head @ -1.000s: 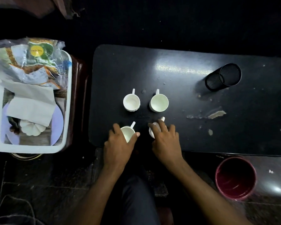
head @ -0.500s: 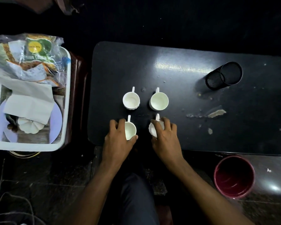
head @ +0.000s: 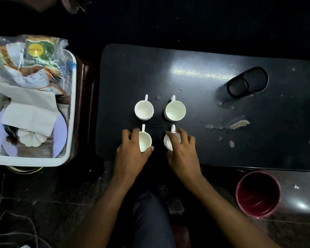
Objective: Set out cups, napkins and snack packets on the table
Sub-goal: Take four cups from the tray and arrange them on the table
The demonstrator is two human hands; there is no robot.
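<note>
Several white cups stand in a square on the black table [head: 213,140]. The far left cup [head: 144,110] and far right cup [head: 175,111] stand free, handles pointing away. My left hand [head: 131,153] wraps the near left cup [head: 145,141]. My right hand [head: 183,151] covers most of the near right cup [head: 168,143]. White napkins [head: 30,111] and snack packets [head: 34,59] lie in the white tub [head: 71,104] to the left of the table.
A black mesh holder [head: 247,82] lies on its side at the table's far right. Chipped patches [head: 239,124] mark the tabletop. A dark red bin [head: 258,194] stands on the floor below the table's right edge. A white pumpkin-shaped lid [head: 32,139] sits in the tub.
Both hands turned the near cups so their handles now point away, in line with the far pair, and slid them slightly up the table.
</note>
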